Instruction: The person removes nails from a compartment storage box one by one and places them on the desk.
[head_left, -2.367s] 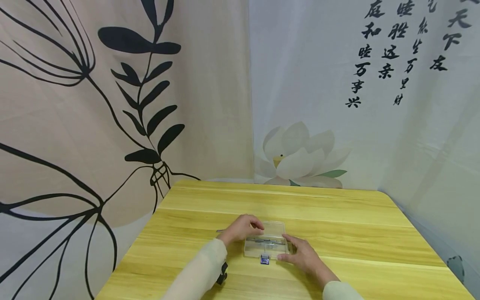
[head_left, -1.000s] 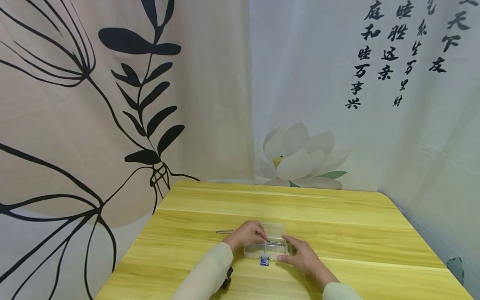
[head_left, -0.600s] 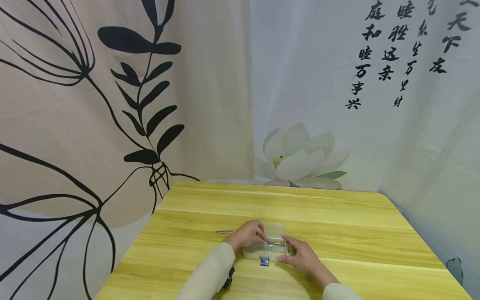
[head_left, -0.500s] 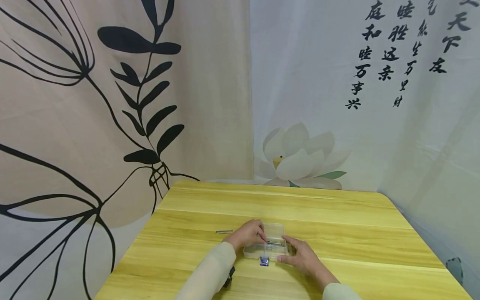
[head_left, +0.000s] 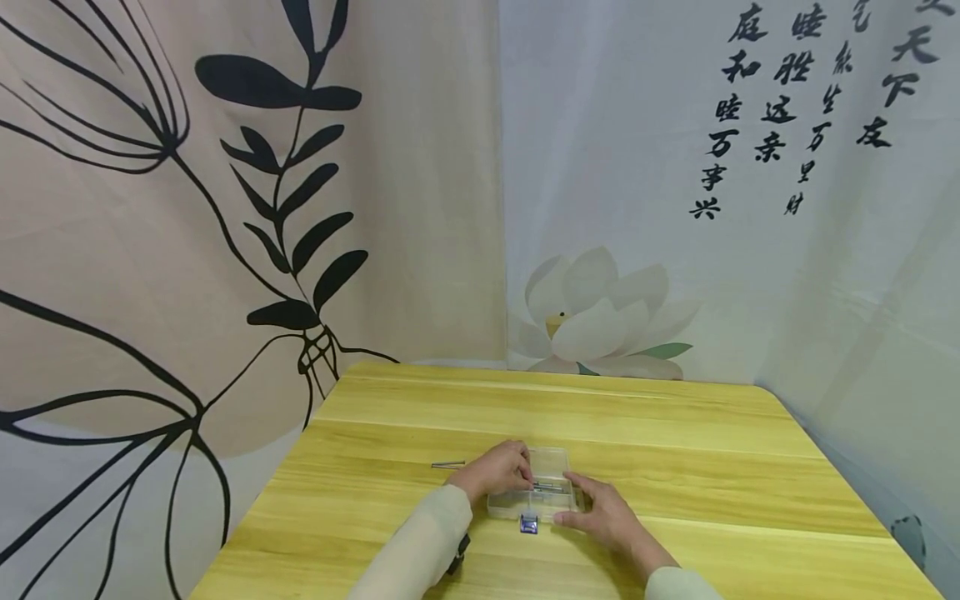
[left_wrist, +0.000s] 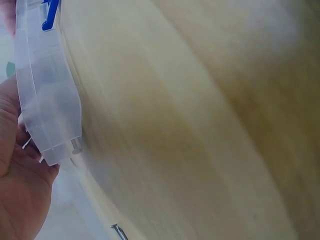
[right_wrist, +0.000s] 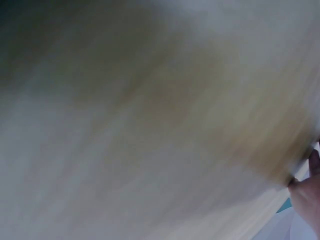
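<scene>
A clear plastic box (head_left: 551,502) stands on the wooden table with its lid (head_left: 550,462) laid back and a blue latch (head_left: 528,524) at the front. Several long metal nails (head_left: 550,487) lie in its rear compartment. My left hand (head_left: 497,468) reaches in over the left side, fingers curled and pinching at the nails' left ends; its fingertips are partly hidden. With thumb at the front corner and fingers behind, my right hand (head_left: 603,510) holds the box's right side. The left wrist view shows the box wall (left_wrist: 50,90) beside the left hand (left_wrist: 22,195).
More nails (head_left: 447,464) lie on the table (head_left: 675,450) left of the box, partly behind the left wrist; one nail (left_wrist: 119,232) shows in the left wrist view. A printed curtain (head_left: 420,208) hangs behind the table's far edge.
My left hand has come down and to the right, from above the box to the nails inside, then stayed nearly still. The right hand keeps its place on the box.
</scene>
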